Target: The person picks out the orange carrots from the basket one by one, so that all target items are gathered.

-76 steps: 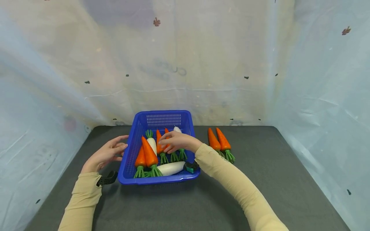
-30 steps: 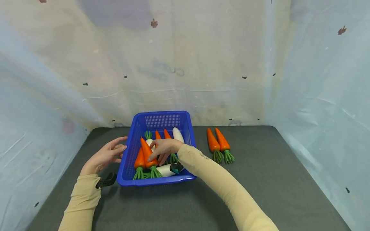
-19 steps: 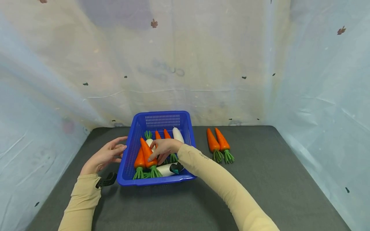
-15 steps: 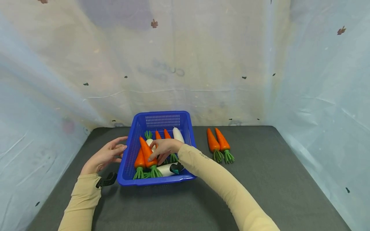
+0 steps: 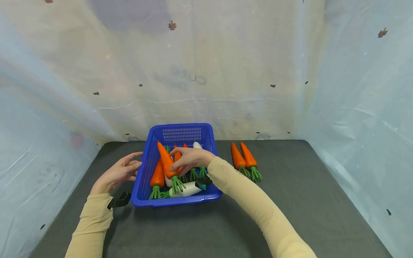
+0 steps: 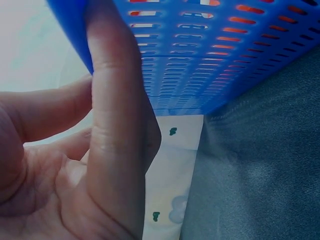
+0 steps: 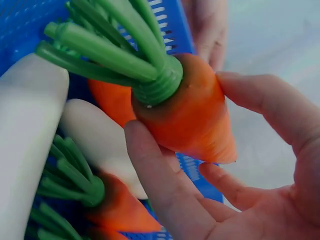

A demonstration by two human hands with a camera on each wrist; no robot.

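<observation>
A blue plastic basket [image 5: 176, 202] of carrots and white radishes stands on the dark table. Over its left part my right hand [image 5: 193, 157] pinches a carrot [image 5: 166, 161] between thumb and fingers. That carrot [image 7: 192, 112] is lifted above the others, its green stalks toward the right wrist camera. Below it are another carrot [image 5: 157, 175] and a white radish [image 5: 185, 190] lying crosswise near the basket's front. My left hand [image 5: 117, 173] touches the basket's left rim from outside; in the left wrist view, a finger [image 6: 117, 110] lies against the slotted wall [image 6: 185, 65].
Two more carrots, a left one [image 5: 238, 157] and a right one [image 5: 249, 159], lie on the table [image 5: 306, 200] right of the basket. Further carrots and radishes are inside, partly hidden by my right hand. A plastic sheet [image 5: 238, 71] hangs behind the table.
My right hand moved left onto a carrot in the basket, then raised it slightly, up and away from the carrot beside it. The left hand stayed at the rim.
</observation>
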